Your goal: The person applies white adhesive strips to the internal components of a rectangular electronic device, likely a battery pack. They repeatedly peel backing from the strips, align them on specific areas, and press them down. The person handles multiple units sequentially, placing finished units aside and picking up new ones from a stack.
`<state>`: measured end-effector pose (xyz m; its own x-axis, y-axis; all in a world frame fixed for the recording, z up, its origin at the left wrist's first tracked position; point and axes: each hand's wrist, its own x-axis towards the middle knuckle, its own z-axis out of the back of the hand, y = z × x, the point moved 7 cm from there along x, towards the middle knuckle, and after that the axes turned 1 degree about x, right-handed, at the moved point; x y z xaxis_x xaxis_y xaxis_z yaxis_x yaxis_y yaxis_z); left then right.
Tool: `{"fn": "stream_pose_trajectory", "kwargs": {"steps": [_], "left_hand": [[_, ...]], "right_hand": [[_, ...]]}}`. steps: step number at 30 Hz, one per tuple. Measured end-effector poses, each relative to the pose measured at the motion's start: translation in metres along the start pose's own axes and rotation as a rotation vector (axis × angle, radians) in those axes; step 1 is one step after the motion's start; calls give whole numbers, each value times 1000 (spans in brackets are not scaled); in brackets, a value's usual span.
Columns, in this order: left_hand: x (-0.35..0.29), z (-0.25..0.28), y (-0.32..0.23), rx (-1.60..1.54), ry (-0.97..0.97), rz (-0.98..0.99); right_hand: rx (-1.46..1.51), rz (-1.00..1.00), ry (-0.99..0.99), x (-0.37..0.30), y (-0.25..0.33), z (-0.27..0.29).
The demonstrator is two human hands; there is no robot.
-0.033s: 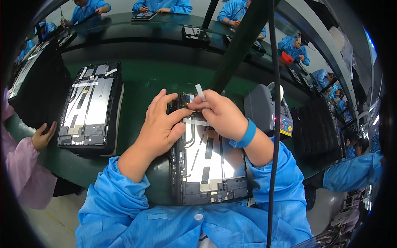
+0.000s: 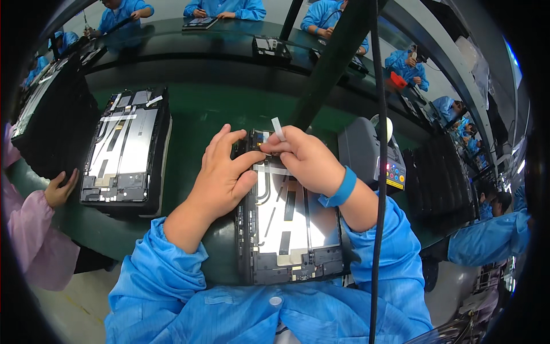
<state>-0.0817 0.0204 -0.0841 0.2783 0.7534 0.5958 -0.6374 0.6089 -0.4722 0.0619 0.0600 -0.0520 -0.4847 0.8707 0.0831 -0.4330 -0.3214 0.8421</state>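
Note:
In front of me lies an opened tablet (image 2: 282,221), its silver inner plate, black flat cables and dark lower parts showing. My left hand (image 2: 219,175) is spread beside its upper left, the index finger and thumb reaching over the tablet. Those fingers hold nothing that I can see. My right hand (image 2: 312,160), with a blue wrist strap (image 2: 345,186), is closed over the tablet's top end. A small white strip (image 2: 278,128) sticks up from between its fingers. The right fingertips press together close to my left index fingertip; what lies under them is hidden.
A stack of similar opened tablets (image 2: 123,152) stands left, beyond it a taller dark stack (image 2: 54,114) with a co-worker's hand (image 2: 60,189) against it. A grey machine with coloured buttons (image 2: 366,152) stands right, near more dark stacked units (image 2: 438,183). A black cable (image 2: 378,172) hangs in front.

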Motion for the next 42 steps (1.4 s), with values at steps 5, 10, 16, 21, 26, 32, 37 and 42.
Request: {"fn": "stream_pose_trajectory", "kwargs": {"steps": [5, 10, 16, 21, 26, 32, 37, 42], "left_hand": [[-2, -1, 2, -18, 8, 19], [-1, -3, 3, -42, 36, 28], [-1, -2, 2, -7, 34, 36], [-2, 2, -1, 43, -24, -34], [2, 5, -8, -18, -84, -87], [4, 0, -2, -59, 79, -59], [2, -5, 2, -90, 79, -20], [-35, -53, 30, -1054, 114, 484]], "right_hand": [[-112, 28, -28, 1, 9, 1], [-253, 2, -143, 9, 11, 2], [-280, -58, -233, 3, 14, -1], [-309, -81, -115, -6, 11, -6], [213, 22, 167, -26, -6, 1], [443, 202, -264, -106, -9, 39], [651, -41, -457, -164, -79, 19], [1072, -110, -366, -161, -111, -17]]}}
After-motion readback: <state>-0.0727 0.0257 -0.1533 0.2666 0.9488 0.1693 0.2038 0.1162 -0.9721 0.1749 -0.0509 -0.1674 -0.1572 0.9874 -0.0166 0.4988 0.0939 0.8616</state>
